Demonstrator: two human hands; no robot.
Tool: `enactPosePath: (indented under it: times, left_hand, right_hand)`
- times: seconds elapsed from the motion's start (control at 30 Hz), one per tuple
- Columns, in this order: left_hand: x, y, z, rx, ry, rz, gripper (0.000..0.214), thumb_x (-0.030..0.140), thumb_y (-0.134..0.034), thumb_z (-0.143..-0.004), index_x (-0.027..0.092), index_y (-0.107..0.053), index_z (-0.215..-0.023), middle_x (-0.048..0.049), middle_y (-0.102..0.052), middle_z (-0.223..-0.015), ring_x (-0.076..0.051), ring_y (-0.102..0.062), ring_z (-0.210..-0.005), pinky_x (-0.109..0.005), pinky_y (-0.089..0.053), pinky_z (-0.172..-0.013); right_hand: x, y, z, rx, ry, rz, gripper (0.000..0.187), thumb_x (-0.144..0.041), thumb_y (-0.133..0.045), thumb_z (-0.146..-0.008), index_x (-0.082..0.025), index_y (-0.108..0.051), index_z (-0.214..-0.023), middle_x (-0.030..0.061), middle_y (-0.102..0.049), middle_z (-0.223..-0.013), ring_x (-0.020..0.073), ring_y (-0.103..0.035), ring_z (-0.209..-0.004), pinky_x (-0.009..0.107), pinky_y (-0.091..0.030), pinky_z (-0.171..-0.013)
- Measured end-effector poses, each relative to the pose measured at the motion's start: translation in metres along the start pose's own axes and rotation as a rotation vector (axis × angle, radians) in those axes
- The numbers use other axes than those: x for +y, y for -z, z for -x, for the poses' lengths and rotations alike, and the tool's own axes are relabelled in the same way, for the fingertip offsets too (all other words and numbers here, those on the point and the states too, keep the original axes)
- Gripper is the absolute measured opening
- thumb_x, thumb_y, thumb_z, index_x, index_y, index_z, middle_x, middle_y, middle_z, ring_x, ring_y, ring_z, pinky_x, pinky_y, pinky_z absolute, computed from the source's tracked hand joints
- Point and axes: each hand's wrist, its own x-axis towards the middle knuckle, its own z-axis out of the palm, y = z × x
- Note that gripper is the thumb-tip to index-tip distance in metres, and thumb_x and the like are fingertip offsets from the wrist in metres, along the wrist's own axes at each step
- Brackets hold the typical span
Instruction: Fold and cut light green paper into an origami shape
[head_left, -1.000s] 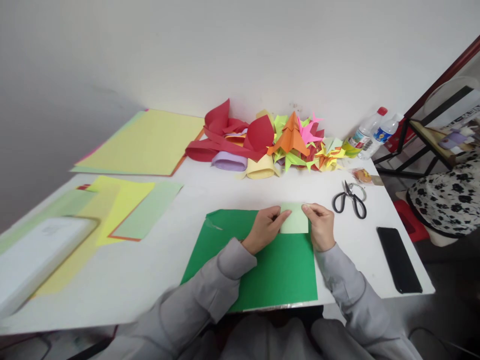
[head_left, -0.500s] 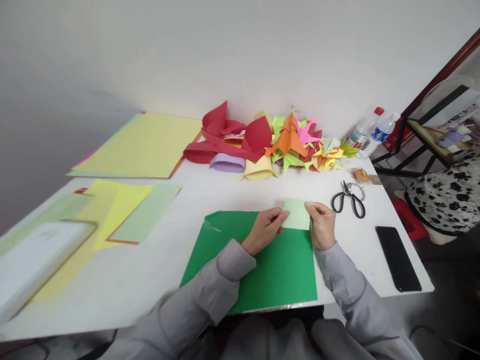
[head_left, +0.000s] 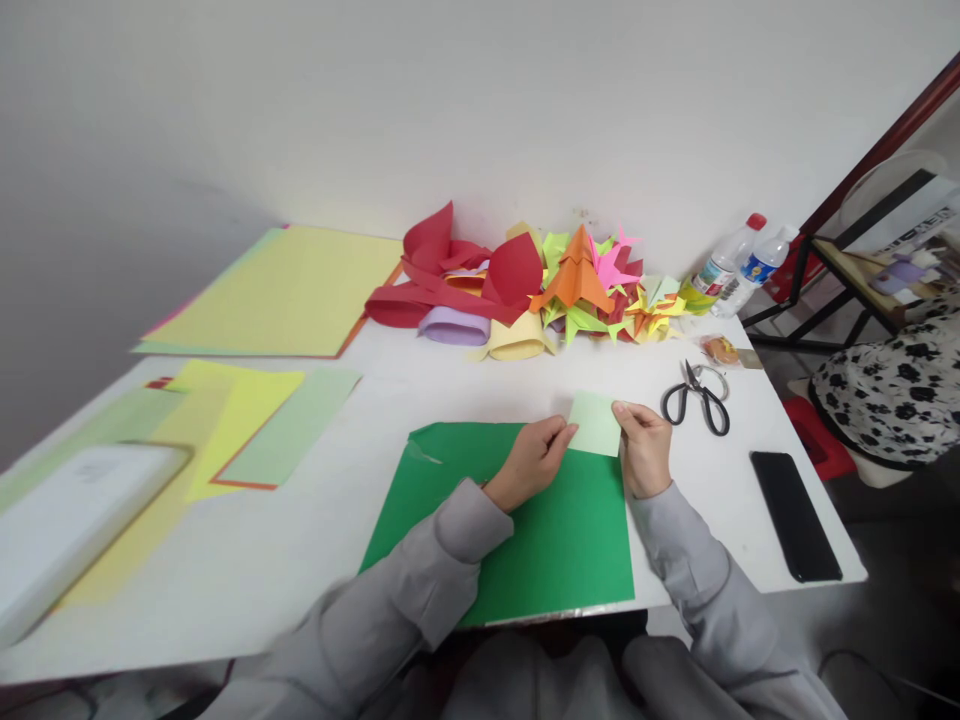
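A small pale green square of paper point(head_left: 596, 424) is held up over the top edge of a green sheet point(head_left: 559, 540). My right hand point(head_left: 646, 448) pinches its right edge near the upper corner, thumb in front. My left hand point(head_left: 531, 462) is closed at the paper's left edge, thumb and forefinger pressed together there. The fingers behind the paper are hidden. The green sheet lies under both hands, its upper left corner folded. To the right of my right hand lie black-handled scissors point(head_left: 696, 400).
Folded paper shapes, among them an orange one point(head_left: 576, 275) and red strips point(head_left: 427, 290), line the wall. Two bottles point(head_left: 739, 268) stand back right. A phone point(head_left: 795, 515) lies near the right edge. At left are large sheets point(head_left: 277, 290) and a white box point(head_left: 82, 520).
The pale green paper has tilted a little, its left edge now slanting. My left hand has shifted slightly on that edge; my right hand keeps its pinch.
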Motion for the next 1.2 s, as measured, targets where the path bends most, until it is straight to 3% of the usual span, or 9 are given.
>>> enactPosePath:
  times: [0.13,0.27,0.5,0.73,1.03,1.2]
  left_hand:
    - [0.002,0.002,0.0,-0.003,0.012,0.03,0.042,0.041,-0.044,-0.086,0.022,-0.027,-0.053,0.0062,-0.028,-0.048,-0.01,-0.028,-0.048,-0.026,-0.024,-0.05]
    - [0.002,0.006,0.001,-0.024,0.105,0.196,0.042,0.044,-0.043,-0.088,0.021,-0.036,-0.054,0.0052,-0.038,-0.046,-0.011,-0.037,-0.047,-0.026,-0.031,-0.052]
    - [-0.001,0.005,-0.002,0.179,0.12,0.183,0.039,0.042,-0.05,-0.084,0.021,-0.032,-0.057,0.0063,-0.027,-0.055,-0.01,-0.028,-0.053,-0.024,-0.026,-0.051]
    - [-0.002,0.004,-0.001,0.218,0.15,0.163,0.041,0.044,-0.05,-0.083,0.021,-0.029,-0.056,0.0055,-0.026,-0.055,-0.01,-0.027,-0.053,-0.025,-0.025,-0.05]
    - [0.002,0.007,-0.002,0.261,0.132,0.207,0.028,0.04,-0.05,-0.084,0.019,-0.047,-0.065,0.0035,-0.039,-0.06,-0.012,-0.034,-0.058,-0.024,-0.031,-0.054]
    - [0.004,0.005,-0.001,0.22,0.136,0.266,0.026,0.041,-0.053,-0.082,0.018,-0.053,-0.069,0.0033,-0.044,-0.061,-0.011,-0.037,-0.057,-0.023,-0.031,-0.052]
  right_hand:
    - [0.0,0.0,0.0,-0.012,-0.004,0.012,0.023,-0.035,-0.082,-0.059,-0.016,-0.073,-0.068,-0.0003,-0.066,-0.06,0.0129,-0.052,-0.055,0.031,-0.045,-0.06]
    - [-0.004,-0.002,0.002,-0.042,-0.028,0.029,0.022,-0.036,-0.081,-0.059,-0.017,-0.072,-0.065,-0.0009,-0.065,-0.057,0.0122,-0.05,-0.053,0.03,-0.043,-0.057]
    - [-0.009,-0.009,0.013,-0.16,0.022,0.176,0.016,-0.033,-0.079,-0.062,-0.018,-0.073,-0.062,-0.0017,-0.063,-0.054,0.0114,-0.045,-0.052,0.026,-0.037,-0.051]
    - [-0.009,-0.01,0.015,-0.163,0.013,0.181,0.016,-0.034,-0.078,-0.062,-0.018,-0.073,-0.062,-0.0012,-0.063,-0.053,0.0118,-0.046,-0.05,0.027,-0.038,-0.051]
    - [-0.009,-0.01,0.015,-0.187,-0.038,0.157,0.016,-0.034,-0.079,-0.061,-0.018,-0.073,-0.06,-0.0008,-0.065,-0.053,0.0112,-0.047,-0.049,0.026,-0.038,-0.049]
    - [-0.008,-0.009,0.015,-0.186,-0.048,0.152,0.019,-0.036,-0.08,-0.059,-0.018,-0.073,-0.06,-0.0008,-0.064,-0.052,0.0111,-0.047,-0.048,0.026,-0.039,-0.048]
